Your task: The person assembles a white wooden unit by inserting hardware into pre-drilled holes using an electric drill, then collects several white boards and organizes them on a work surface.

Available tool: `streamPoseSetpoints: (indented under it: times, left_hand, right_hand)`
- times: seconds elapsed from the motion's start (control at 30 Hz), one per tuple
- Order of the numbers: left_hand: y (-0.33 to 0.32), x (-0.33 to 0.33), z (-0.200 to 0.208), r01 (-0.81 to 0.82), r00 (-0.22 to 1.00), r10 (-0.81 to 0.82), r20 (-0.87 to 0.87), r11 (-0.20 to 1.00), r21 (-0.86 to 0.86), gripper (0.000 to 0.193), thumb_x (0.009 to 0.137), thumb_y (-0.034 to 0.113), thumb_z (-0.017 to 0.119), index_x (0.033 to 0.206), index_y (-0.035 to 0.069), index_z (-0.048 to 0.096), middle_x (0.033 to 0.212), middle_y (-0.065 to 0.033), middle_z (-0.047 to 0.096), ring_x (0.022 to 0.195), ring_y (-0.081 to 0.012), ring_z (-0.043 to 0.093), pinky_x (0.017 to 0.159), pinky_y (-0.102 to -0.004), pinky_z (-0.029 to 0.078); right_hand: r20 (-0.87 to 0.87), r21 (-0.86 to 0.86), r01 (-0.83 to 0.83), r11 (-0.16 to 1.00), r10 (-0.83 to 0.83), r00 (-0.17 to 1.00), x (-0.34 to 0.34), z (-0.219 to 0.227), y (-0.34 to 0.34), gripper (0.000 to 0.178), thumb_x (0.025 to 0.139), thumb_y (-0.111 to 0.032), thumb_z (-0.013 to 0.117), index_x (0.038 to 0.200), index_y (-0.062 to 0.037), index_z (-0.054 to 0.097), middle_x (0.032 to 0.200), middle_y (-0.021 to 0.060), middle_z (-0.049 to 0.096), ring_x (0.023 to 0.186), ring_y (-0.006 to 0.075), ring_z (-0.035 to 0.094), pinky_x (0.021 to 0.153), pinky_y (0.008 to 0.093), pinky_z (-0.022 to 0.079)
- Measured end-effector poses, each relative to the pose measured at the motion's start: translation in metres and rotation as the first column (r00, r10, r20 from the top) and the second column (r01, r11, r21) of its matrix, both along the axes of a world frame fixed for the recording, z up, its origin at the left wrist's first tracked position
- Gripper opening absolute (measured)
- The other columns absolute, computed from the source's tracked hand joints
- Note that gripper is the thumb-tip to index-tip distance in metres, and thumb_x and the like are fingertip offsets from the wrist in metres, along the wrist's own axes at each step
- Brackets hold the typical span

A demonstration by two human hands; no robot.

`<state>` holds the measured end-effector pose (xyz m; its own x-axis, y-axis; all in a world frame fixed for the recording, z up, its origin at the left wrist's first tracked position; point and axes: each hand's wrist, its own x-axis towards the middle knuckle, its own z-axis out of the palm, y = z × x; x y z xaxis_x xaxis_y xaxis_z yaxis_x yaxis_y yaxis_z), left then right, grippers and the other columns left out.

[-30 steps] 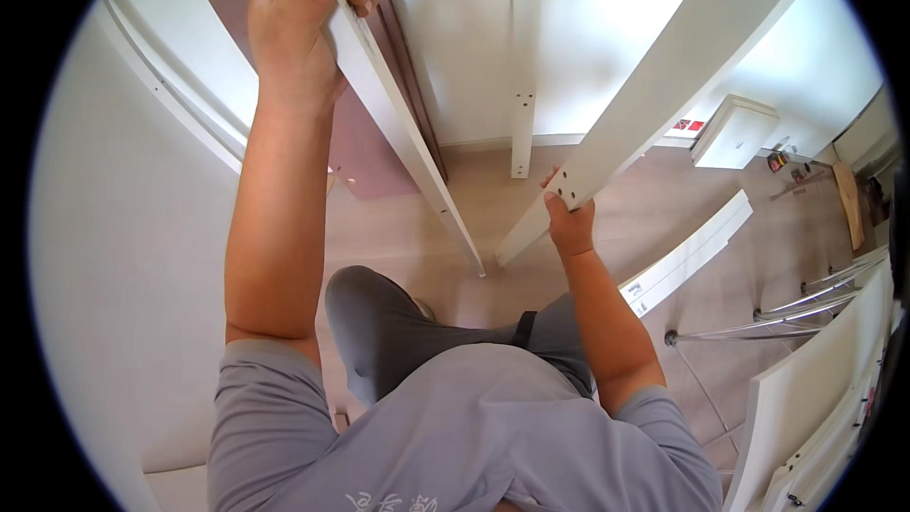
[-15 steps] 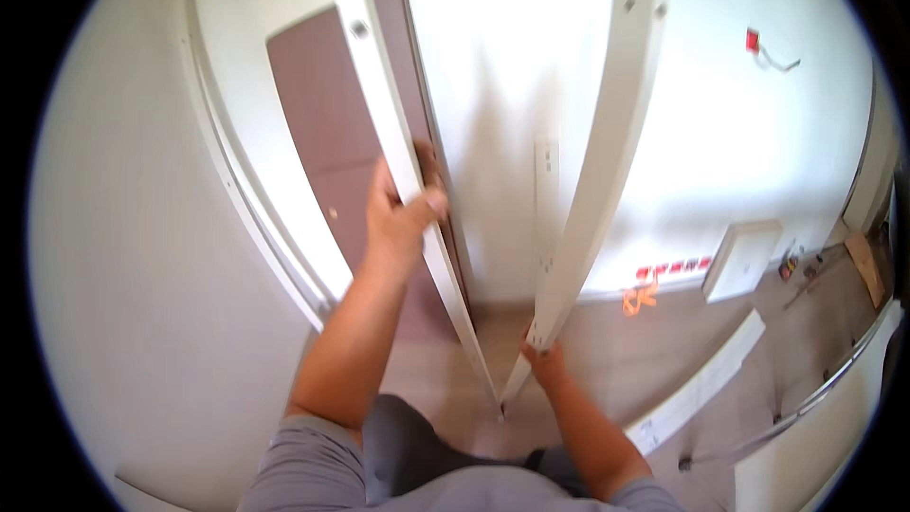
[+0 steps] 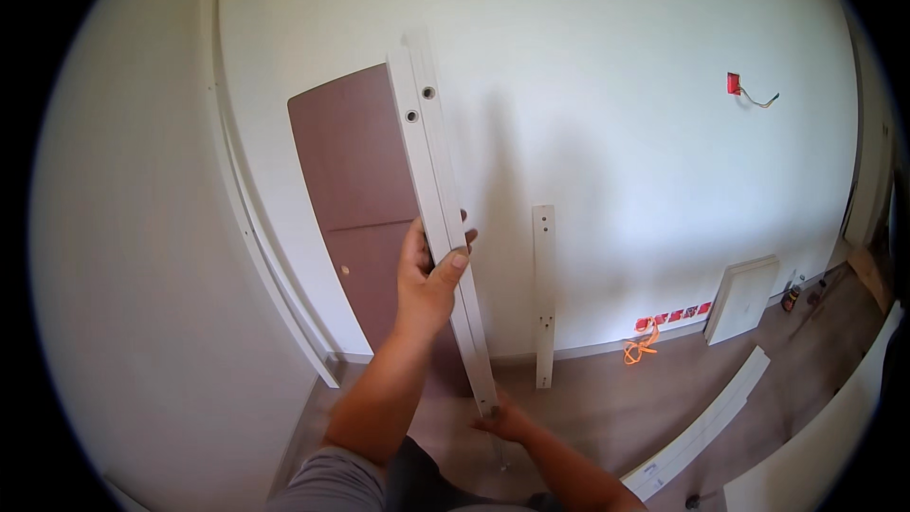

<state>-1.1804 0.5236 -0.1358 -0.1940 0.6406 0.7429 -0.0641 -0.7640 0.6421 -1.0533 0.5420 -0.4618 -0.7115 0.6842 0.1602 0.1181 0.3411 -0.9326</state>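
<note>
Two long white posts lie side by side, tilted, with their upper ends away from me; each has a dark round hole near the top. My left hand wraps around the pair at about mid-length, thumb on the near face and fingertips showing past the right edge. Low down, my right hand grips the posts near their bottom end; some of its fingers are hidden behind them. Just behind the posts, a brown panel leans against the wall, partly covered by them.
A shorter white post leans on the wall. Orange cord lies near red wall boxes. To the right are a white panel and a long white board on the floor. A long white strip stands at the left corner.
The right post has swung left against the left one, closing the V between them. My left hand now spans both posts, and my right hand has moved left and lower in view.
</note>
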Motion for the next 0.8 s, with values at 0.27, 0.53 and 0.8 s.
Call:
streamPoseSetpoints:
  times: [0.27,0.53,0.8]
  left_hand:
    - [-0.022,0.0,-0.005,-0.197,0.968,0.168,-0.187,0.969,-0.147,0.065,0.084,0.0,0.078,0.139,0.001,0.043,0.124,-0.0116,0.063,0.108,-0.018,0.064,0.094,-0.0346,0.053]
    - [-0.009,-0.051,-0.038,-0.318,0.943,0.307,-0.126,0.945,-0.076,0.042,0.088,0.002,0.071,0.126,0.0,0.055,0.113,-0.0123,0.067,0.089,-0.0204,0.067,0.082,-0.0355,0.057]
    - [-0.005,-0.058,-0.029,-0.244,0.959,0.239,-0.155,0.97,-0.012,0.062,0.087,0.033,0.068,0.135,-0.001,0.05,0.121,-0.0135,0.059,0.104,-0.0233,0.059,0.096,-0.0362,0.048]
  right_hand:
    - [0.144,0.004,0.048,0.999,-0.048,0.988,0.013,0.013,-0.018,0.096,0.077,-0.051,0.087,0.149,-0.0051,0.042,0.14,0.0234,0.058,0.129,0.0383,0.058,0.107,0.0452,0.047]
    - [0.341,0.023,0.588,0.808,-0.559,0.756,0.164,-0.182,-0.071,0.059,0.091,-0.046,0.072,0.135,-0.0086,0.062,0.139,0.023,0.059,0.131,0.0385,0.055,0.11,0.0459,0.045]
    - [0.806,0.02,0.983,0.182,-0.585,0.092,0.307,-0.248,-0.114,0.06,0.085,-0.04,0.074,0.129,-0.001,0.064,0.135,0.0236,0.062,0.123,0.0374,0.062,0.103,0.045,0.051]
